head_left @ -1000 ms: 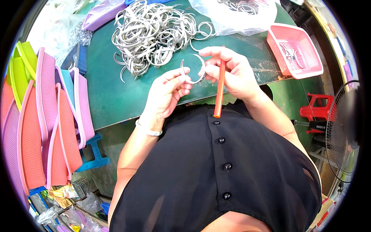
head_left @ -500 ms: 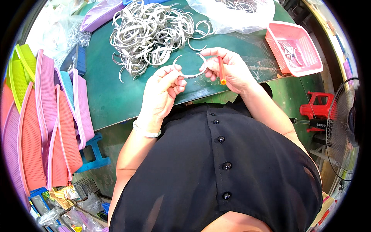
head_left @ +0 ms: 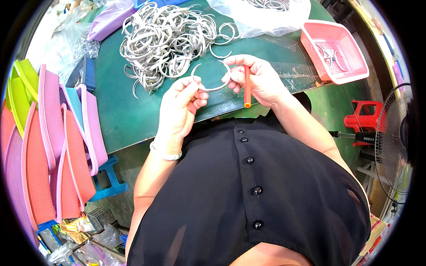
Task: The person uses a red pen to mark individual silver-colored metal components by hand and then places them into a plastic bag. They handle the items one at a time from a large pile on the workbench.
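Observation:
Between my two hands is an open silver cuff bangle (head_left: 216,88), its gap facing away from me. My left hand (head_left: 181,104) pinches its left side between thumb and fingers. On the other side, my right hand (head_left: 255,80) grips the bangle near its right end. A red-orange pen-like stick (head_left: 247,91) with a yellow-orange tip is also tucked in my right hand, pointing toward me. Just beyond the hands, a tangled heap of similar silver bangles (head_left: 166,44) lies on the green table (head_left: 120,119).
A pink basket (head_left: 330,79) holding a few bangles stands at the right table edge. Behind lies a clear plastic bag (head_left: 266,29) with more bangles. Stacked coloured baskets (head_left: 37,177) crowd the left. A red stool (head_left: 364,116) and a fan (head_left: 392,146) stand at right.
Both hands and the bangle have shifted slightly left in view, along with the table's things. The stick in my right hand now points more straight toward me. The grip looks the same.

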Tool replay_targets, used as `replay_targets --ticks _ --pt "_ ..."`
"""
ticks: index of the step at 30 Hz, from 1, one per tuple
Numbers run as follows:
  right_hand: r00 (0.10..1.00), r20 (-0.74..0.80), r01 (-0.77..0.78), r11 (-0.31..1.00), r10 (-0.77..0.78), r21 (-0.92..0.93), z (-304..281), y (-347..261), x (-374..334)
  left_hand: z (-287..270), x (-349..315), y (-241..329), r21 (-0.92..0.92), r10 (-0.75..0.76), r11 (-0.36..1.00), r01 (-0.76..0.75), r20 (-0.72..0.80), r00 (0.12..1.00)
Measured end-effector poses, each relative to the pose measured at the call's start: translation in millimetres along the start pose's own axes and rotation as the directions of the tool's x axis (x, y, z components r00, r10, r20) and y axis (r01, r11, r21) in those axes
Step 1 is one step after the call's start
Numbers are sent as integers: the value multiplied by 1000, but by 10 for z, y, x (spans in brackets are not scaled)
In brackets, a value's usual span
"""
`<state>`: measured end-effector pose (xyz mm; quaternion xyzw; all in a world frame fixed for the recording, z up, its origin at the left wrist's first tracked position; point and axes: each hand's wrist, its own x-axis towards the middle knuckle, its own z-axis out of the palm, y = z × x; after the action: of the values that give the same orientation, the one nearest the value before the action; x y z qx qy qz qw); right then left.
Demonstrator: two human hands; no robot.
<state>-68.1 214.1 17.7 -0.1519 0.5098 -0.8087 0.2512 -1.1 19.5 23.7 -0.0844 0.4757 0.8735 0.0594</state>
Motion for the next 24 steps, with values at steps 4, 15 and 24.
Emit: replay_targets --ticks 4,15,24 --pt "1000 2 6 1000 -6 -28 1 0 0 2 -13 -4 41 35 999 -34 -13 999" --pt "999 25 37 998 -36 -46 40 -41 -39 6 -47 -9 57 124 991 -124 5 992" --pt "997 -14 79 988 -82 -133 89 -32 -55 96 -132 -9 225 270 938 -265 8 963"
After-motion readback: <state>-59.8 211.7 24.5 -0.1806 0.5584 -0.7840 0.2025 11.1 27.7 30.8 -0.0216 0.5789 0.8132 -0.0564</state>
